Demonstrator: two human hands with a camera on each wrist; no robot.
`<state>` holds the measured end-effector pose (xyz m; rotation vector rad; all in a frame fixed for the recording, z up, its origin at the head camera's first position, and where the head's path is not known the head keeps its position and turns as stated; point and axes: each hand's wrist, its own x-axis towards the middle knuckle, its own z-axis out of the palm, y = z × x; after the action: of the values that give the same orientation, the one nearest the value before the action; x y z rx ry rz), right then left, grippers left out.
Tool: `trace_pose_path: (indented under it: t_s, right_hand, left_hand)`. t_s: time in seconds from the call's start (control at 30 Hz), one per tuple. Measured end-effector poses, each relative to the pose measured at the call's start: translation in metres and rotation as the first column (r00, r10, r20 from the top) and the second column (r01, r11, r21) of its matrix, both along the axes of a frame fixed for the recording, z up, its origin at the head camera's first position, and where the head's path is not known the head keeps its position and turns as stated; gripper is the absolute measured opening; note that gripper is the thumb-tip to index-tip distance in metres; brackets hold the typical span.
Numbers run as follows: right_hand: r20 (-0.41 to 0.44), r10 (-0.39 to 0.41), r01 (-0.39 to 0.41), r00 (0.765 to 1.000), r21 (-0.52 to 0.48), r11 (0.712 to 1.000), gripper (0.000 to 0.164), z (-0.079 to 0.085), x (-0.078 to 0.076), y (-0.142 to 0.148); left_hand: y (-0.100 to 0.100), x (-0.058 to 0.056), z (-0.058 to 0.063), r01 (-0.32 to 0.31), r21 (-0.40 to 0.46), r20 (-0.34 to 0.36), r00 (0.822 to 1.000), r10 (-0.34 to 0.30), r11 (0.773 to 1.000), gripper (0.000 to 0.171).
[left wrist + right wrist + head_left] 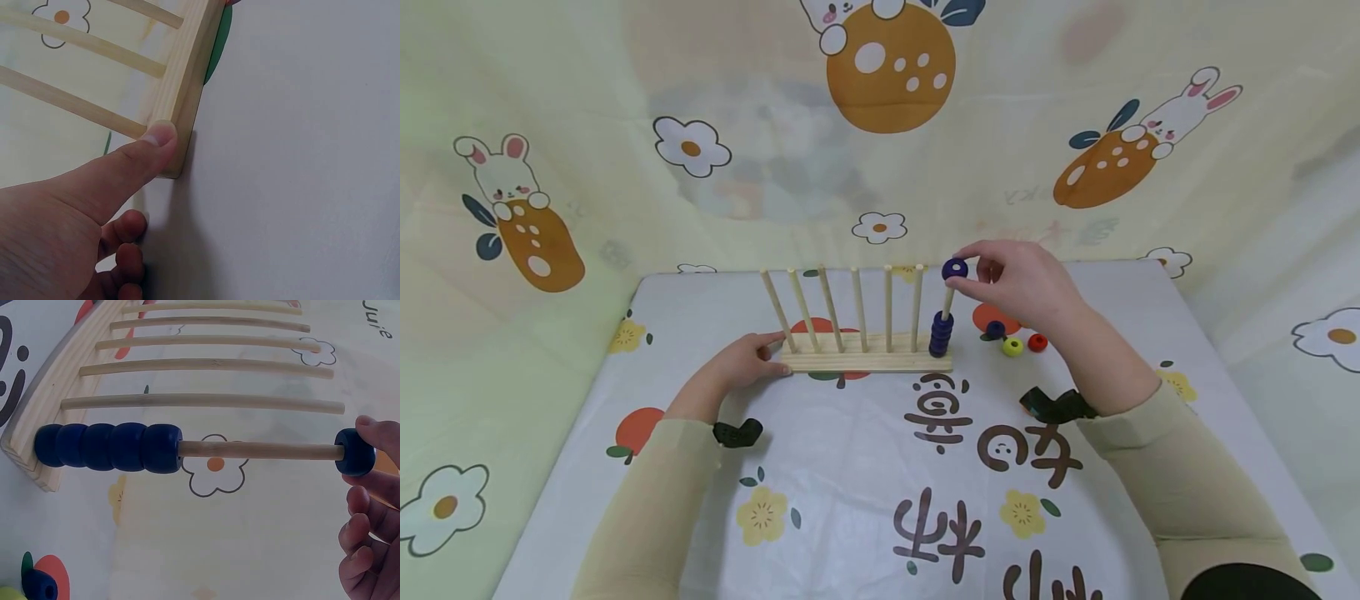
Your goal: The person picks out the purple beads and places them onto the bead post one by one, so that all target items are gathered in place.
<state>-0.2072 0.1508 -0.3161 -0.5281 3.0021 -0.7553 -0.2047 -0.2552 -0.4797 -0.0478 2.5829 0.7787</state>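
Note:
A wooden peg rack [865, 362] stands on the table with several upright pegs in a row. At its left end my left hand [741, 364] grips the base, the thumb on the near side and a finger behind. My right hand [1026, 279] pinches a dark blue bead [355, 453] between thumb and finger at the top of the rightmost peg [262, 450]; the peg's tip is in or against it. Lower on that same peg, several dark blue beads [100, 446] sit stacked against the base. The other pegs carry no beads.
Right of the rack lie a loose blue bead [995, 330], a yellow-green bead [1012, 347] and a red bead [1037, 342]. A printed white cloth [835, 467] covers the table, and a patterned curtain [760, 217] hangs behind it.

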Motion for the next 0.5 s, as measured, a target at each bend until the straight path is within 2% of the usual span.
trace_pose_path:
  t_s: [0.5]
  right_hand:
    - [-0.032,0.004,-0.004,0.999,-0.007,1.000,0.045,-0.0040,-0.0018,0.0011]
  left_hand:
    - [-0.0001,-0.0004,0.0003,0.004,-0.004,0.000,1.000,-0.004,1.000,0.078]
